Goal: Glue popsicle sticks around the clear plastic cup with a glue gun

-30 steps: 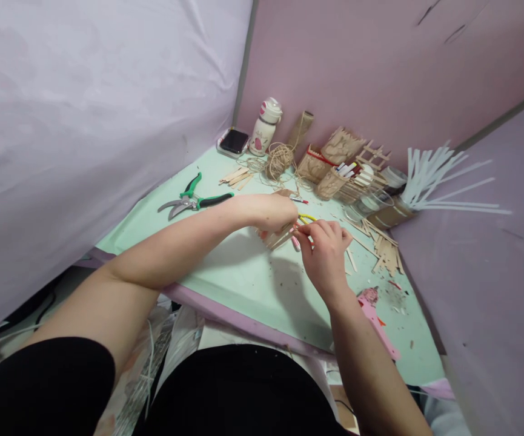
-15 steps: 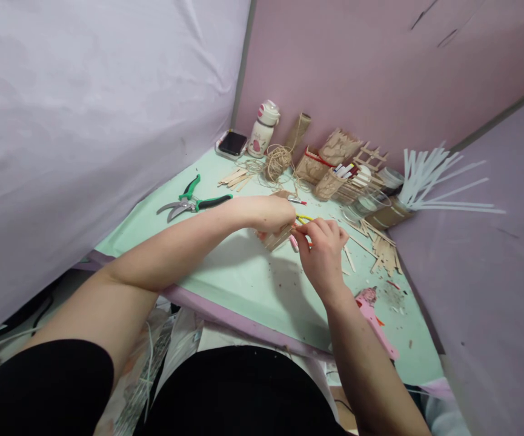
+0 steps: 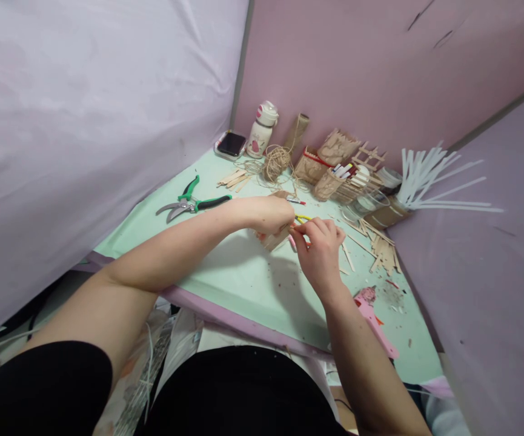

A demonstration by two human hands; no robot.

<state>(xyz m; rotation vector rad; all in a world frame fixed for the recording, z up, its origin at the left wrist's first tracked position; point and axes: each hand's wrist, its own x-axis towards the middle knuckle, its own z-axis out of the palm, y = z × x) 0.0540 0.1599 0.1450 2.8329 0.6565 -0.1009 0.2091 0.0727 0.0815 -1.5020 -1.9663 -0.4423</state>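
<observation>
Head view: left hand (image 3: 277, 213) is curled over the top of a small wood piece (image 3: 269, 240), clamped on it; most of those fingers are hidden. Piece sits low over the middle of the green table (image 3: 243, 284); can't tell if it touches. Right hand (image 3: 320, 245): thumb and forefinger tips together at the piece's right side. Whatever is pinched there is too small to make out.

Nearby: yellow handle (image 3: 305, 218) just beyond the right fingertips, brush (image 3: 297, 201) behind that. Shears (image 3: 193, 204) lie spread left of the left hand. Glue gun (image 3: 373, 318) lies beside the right forearm, loose sticks (image 3: 384, 253) right of the right hand.

Back row: phone (image 3: 231, 144), bottle (image 3: 260, 136), twine ball (image 3: 277, 163), pen cup (image 3: 328, 186), then box (image 3: 386, 213) with white rods (image 3: 425, 181) fanning out rightward.
</observation>
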